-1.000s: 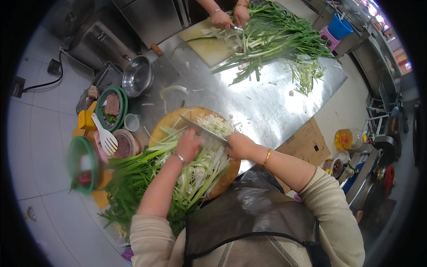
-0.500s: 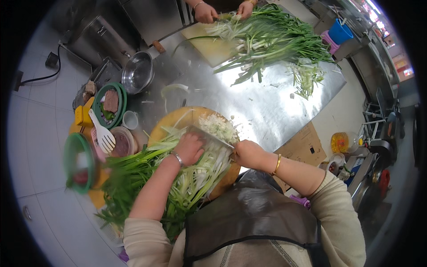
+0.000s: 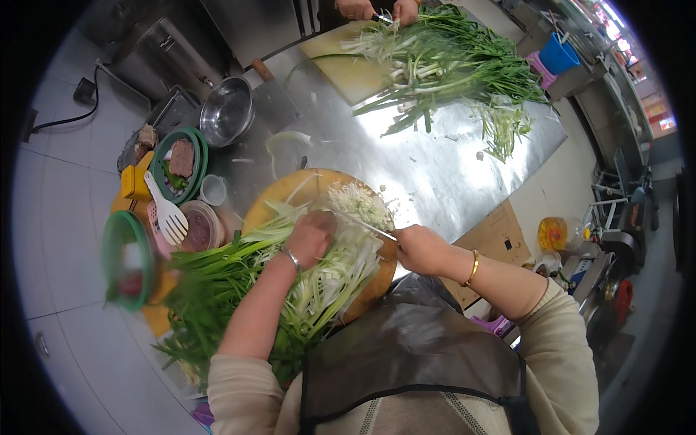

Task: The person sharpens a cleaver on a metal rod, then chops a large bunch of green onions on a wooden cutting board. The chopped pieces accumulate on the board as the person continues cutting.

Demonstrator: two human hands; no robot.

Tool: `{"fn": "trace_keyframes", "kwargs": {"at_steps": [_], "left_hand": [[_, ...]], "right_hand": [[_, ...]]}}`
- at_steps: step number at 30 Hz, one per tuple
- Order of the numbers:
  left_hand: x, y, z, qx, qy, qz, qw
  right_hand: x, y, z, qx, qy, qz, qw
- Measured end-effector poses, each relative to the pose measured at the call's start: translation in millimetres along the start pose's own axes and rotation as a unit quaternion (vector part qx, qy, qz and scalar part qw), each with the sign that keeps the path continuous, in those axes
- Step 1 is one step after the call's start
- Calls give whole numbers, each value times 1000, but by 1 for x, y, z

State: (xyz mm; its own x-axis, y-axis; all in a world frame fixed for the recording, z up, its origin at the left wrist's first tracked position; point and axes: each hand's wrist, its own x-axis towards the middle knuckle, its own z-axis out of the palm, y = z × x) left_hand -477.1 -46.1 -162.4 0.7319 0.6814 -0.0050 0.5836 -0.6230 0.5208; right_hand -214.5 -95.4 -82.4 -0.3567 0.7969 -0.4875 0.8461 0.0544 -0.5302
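My right hand point(image 3: 422, 250) grips the handle of a cleaver point(image 3: 371, 228), whose blade shows almost edge-on over the board. With fingers curled, my left hand point(image 3: 313, 238) presses down a thick bunch of scallions point(image 3: 232, 286), just left of the blade. The scallions lie across a round wooden cutting board point(image 3: 267, 197), white stalks to the right and green leaves trailing off the near left side. Past the blade sits a heap of finely chopped scallion point(image 3: 360, 203), some bits spilling toward the board's right edge.
Across the steel table point(image 3: 341, 156), another person's hands point(image 3: 378, 10) hold a small knife over more scallions point(image 3: 449, 69). A second cleaver point(image 3: 278, 100) lies near a steel bowl point(image 3: 226, 112). Green baskets point(image 3: 197, 156), a white slotted spatula point(image 3: 165, 210) and tubs crowd the left.
The cleaver has tilted from showing its broad face to nearly edge-on. My right hand has shifted slightly right and down; my left still presses the scallions. The other person's knife now shows.
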Motion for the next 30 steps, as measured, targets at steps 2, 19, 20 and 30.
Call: {"fn": "trace_keyframes", "kwargs": {"at_steps": [2, 19, 20, 30], "left_hand": [[-1, 1, 1, -2, 34, 8, 999], [1, 4, 1, -22, 59, 4, 998], [2, 3, 0, -32, 57, 9, 998], [2, 3, 0, -40, 51, -6, 998]], "right_hand": [[9, -10, 5, -7, -30, 31, 999], [30, -19, 6, -38, 30, -33, 998], [30, -17, 5, -34, 26, -40, 998], [29, -24, 3, -13, 48, -56, 997]]}}
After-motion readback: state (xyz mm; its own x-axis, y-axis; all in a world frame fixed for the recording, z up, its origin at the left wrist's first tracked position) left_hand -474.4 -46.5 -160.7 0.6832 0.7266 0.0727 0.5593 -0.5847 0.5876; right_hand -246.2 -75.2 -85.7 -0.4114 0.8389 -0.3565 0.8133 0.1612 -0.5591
